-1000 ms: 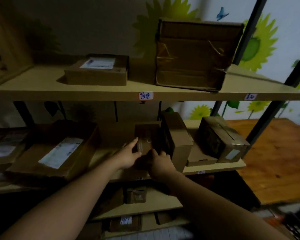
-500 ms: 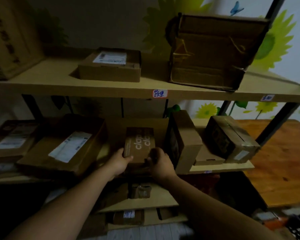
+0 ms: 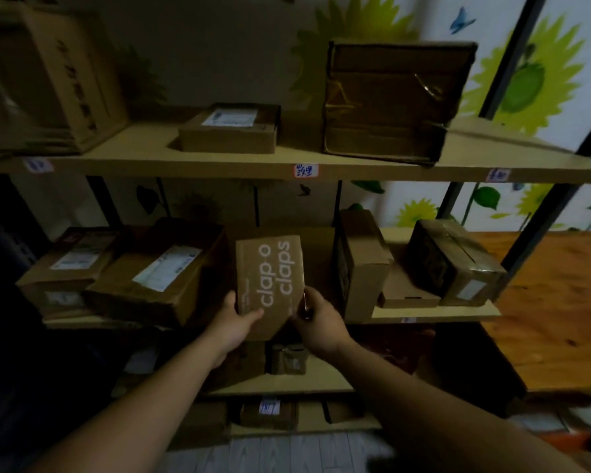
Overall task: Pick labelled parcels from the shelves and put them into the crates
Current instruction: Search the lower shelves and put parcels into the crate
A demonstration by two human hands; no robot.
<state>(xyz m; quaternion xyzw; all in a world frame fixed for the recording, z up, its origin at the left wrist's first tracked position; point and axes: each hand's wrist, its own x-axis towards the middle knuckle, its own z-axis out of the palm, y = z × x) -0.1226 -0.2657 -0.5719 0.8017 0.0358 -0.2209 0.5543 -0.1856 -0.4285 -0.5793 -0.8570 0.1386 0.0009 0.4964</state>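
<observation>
Parcel printed "clap-o claps" [image 3: 270,285] is gripped in both my hands: my left hand [image 3: 234,324] clasps its lower left corner, thumb on the printed face, and my right hand [image 3: 318,322] clasps its lower right edge. It is at the front edge of the middle shelf [image 3: 434,314], between that shelf's labelled box [image 3: 157,271] and tall box [image 3: 362,264].

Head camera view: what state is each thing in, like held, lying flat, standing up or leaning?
clap-o claps box: held in both hands, printed face toward camera.
left hand: grips the box's lower left corner.
right hand: grips its lower right edge.
flat parcel: lying flat on top shelf, label up.
large taped carton: standing, closed.
tall box: standing on end, middle shelf.
dark taped box: tilted on a flat box.
</observation>
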